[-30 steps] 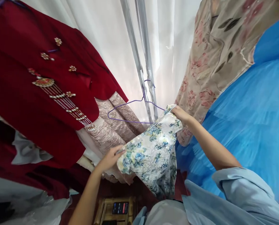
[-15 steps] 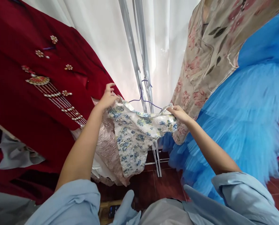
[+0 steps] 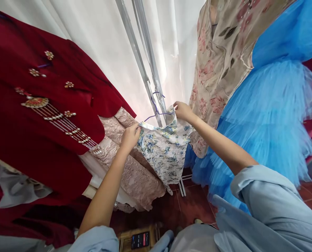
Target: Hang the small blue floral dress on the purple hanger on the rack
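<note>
A white garment with a blue floral print [image 3: 166,150] hangs on a thin purple hanger [image 3: 156,111] in front of a metal stand. My left hand [image 3: 131,137] is closed on the garment's upper left edge, by the neckline. At the upper right, my right hand [image 3: 182,111] pinches the other shoulder edge near the hanger's arm. The hanger's hook rises between the stand's bars; the right end of its arm is partly hidden by cloth.
A dark red garment with beaded ornaments [image 3: 48,115] and a pink textured skirt [image 3: 135,171] hang at left. To the right are a beige floral dress [image 3: 211,73] and a blue tulle dress [image 3: 274,105]. Metal bars [image 3: 142,52] stand before white curtains. A phone [image 3: 140,240] lies on a wooden surface below.
My left hand has moved right and down with the garment's edge, my right hand left and up. The hands are closer together, and the garment's lower part has swung right.
</note>
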`<state>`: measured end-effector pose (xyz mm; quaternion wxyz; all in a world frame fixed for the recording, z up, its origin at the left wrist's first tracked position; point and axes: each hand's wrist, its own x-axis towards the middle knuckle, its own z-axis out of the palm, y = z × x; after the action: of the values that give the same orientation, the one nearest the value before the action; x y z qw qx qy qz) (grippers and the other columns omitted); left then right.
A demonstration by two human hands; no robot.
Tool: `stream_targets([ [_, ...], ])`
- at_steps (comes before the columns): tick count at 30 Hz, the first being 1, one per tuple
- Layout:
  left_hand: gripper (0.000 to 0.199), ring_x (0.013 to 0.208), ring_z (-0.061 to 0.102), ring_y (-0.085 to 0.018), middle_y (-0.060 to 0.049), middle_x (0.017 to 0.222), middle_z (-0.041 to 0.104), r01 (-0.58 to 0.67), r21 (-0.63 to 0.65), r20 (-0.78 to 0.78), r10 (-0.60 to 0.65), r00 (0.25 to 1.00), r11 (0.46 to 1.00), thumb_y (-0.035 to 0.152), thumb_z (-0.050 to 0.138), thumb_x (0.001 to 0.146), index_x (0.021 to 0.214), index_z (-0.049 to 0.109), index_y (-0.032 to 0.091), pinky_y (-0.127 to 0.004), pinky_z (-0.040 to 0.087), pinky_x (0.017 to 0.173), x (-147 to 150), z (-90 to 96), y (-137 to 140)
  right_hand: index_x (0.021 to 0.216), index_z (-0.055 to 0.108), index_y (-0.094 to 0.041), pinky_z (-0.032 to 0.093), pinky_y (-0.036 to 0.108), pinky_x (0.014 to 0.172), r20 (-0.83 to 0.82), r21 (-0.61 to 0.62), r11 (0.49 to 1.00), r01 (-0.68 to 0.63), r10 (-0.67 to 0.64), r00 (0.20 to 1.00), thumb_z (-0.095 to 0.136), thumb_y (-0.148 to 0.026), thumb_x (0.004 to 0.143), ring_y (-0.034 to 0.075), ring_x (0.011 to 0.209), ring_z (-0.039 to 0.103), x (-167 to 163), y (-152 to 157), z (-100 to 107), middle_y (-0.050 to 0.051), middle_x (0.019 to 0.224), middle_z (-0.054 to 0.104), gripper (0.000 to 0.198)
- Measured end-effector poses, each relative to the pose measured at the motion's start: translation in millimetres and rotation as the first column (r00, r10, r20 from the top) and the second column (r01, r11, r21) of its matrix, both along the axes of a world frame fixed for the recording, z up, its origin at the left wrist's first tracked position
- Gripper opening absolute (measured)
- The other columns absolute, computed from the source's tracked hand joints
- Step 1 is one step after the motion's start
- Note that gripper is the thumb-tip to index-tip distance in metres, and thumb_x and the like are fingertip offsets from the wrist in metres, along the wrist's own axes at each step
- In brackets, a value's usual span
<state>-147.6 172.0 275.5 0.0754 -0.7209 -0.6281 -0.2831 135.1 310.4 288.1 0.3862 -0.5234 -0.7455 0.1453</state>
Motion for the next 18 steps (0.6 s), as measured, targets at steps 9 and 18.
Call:
stream_targets([
  [9,0.034,0.08,0.061,-0.023,-0.007,0.088,0.071,-0.138,0.099,0.166,0.121,0.979,0.985,0.042,0.046,0.098,0.104,0.071,0.019,-0.029,0.038,0.07,6,4.8,-13,0.05,0.04,-0.021,0.023,0.028,0.053,-0.118,-0.093,0.978,-0.184,0.173,0.978,0.058,-0.064,0.089,0.01,0.051,0.033,75,-31,-16,-0.004,0.047,0.031,0.061],
  [18,0.04,0.091,0.059,-0.023,-0.012,0.098,0.065,-0.141,0.027,0.281,0.128,0.951,0.99,0.037,0.031,0.104,0.112,0.062,0.012,-0.036,0.046,0.082,-6,-43.5,-7,0.098,0.066,-0.012,0.046,0.022,0.058,-0.325,-0.048,0.641,-0.766,0.715,0.619,0.058,-0.05,0.096,0.01,0.065,0.056,40,-147,38,0.002,0.08,0.063,0.039],
])
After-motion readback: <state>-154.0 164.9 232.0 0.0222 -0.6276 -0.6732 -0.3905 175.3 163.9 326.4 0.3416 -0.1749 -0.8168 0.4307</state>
